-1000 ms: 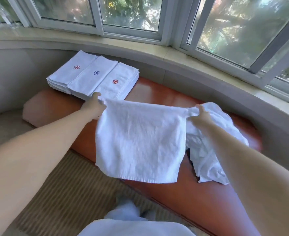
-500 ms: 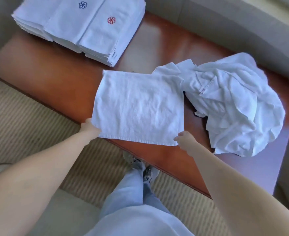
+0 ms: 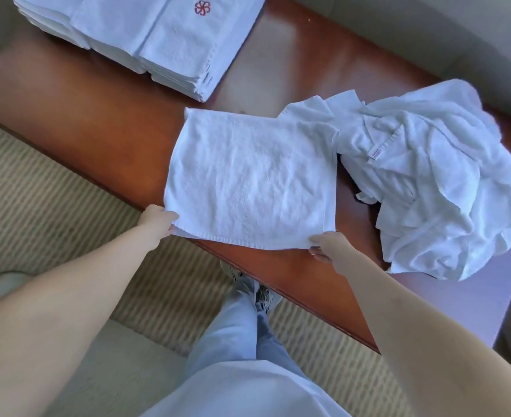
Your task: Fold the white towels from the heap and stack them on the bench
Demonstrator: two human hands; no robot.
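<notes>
Pinching near corners w/ left hand (image 3: 157, 219) & right hand (image 3: 328, 246); we've laid the towel (image 3: 251, 179) flat on bench (image 3: 103, 127), ready to fold.

A white terry towel (image 3: 252, 179) lies spread flat and nearly square on the polished reddish-brown bench (image 3: 97, 121), its near hem at the bench's front edge. A rumpled heap of white towels (image 3: 441, 179) sits just beside it toward the bench's right end, one corner tucked under the flat towel's far edge. Folded white towels (image 3: 157, 34), one bearing a red pinwheel emblem, are stacked at the bench's far left.
</notes>
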